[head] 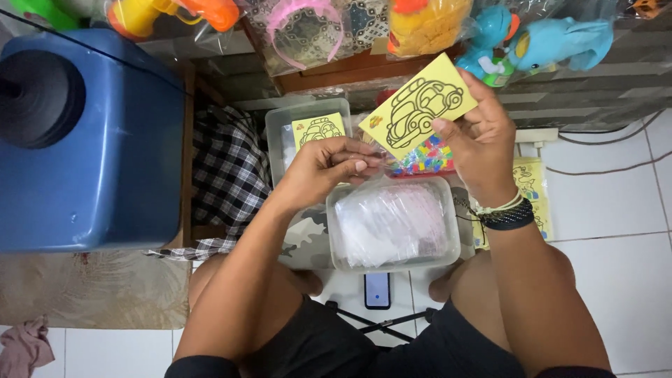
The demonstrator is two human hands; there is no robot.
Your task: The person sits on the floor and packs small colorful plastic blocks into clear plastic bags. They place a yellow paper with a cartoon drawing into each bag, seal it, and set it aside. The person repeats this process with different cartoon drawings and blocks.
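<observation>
Knees bent, phone [377,290] on floor between them. Right hand [479,136] pinches yellow car card [418,106] by its lower corner, thumb on face, card tilted, long axis up-right. Left hand [329,168], fingers pressed together, pinches clear plastic sleeve [378,162] just below-left of card, above tub of sleeves [393,224].

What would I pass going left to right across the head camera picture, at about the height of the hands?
Blue bin → checkered cloth → left hand pinching clear wrap → yellow car card → right hand holding that card → yellow sheets on the white floor tiles.
</observation>
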